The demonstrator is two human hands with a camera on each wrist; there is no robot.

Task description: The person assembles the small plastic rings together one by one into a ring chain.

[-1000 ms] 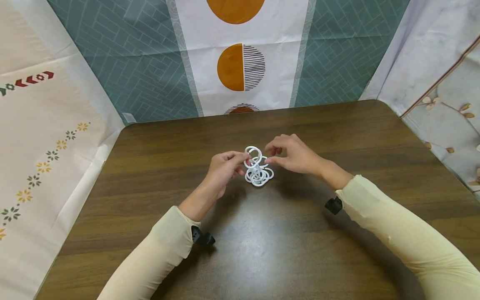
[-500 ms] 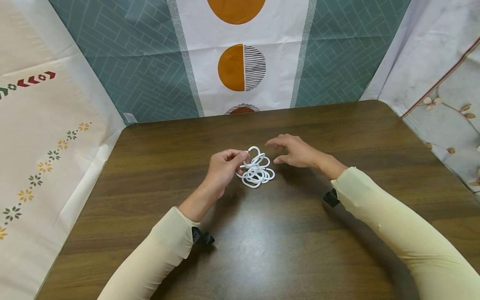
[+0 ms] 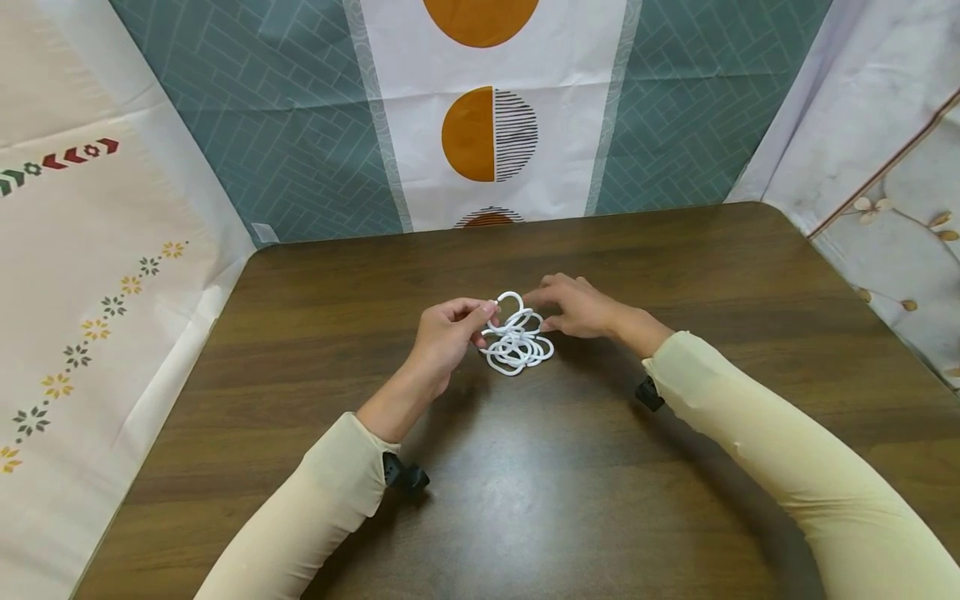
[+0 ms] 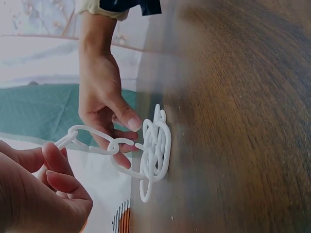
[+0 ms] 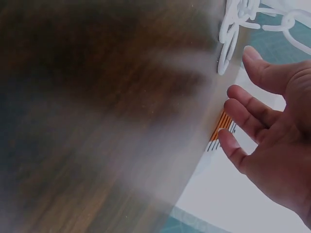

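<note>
A chain of white plastic rings [image 3: 516,348] lies heaped on the table, several of them linked; some rings show a gap in their loop. My left hand [image 3: 450,333] pinches one ring [image 4: 68,138] between thumb and fingers, so that a few links rise from the heap toward it. On the heap's other side is my right hand [image 3: 581,308], its thumb and fingers spread apart. In the right wrist view its thumb [image 5: 265,73] stands just off the rings, and nothing shows between its fingers.
The brown wooden table [image 3: 337,375] extends around the rings. Behind it hangs a teal and white cloth [image 3: 495,133] with orange circles. A cream embroidered cloth [image 3: 90,250] hangs at the left. Each wrist carries a small black camera [image 3: 405,475].
The held ring has tilted and the links have spread left. My right hand drew back from the rings, then came in close again. My left hand has kept its pinch.
</note>
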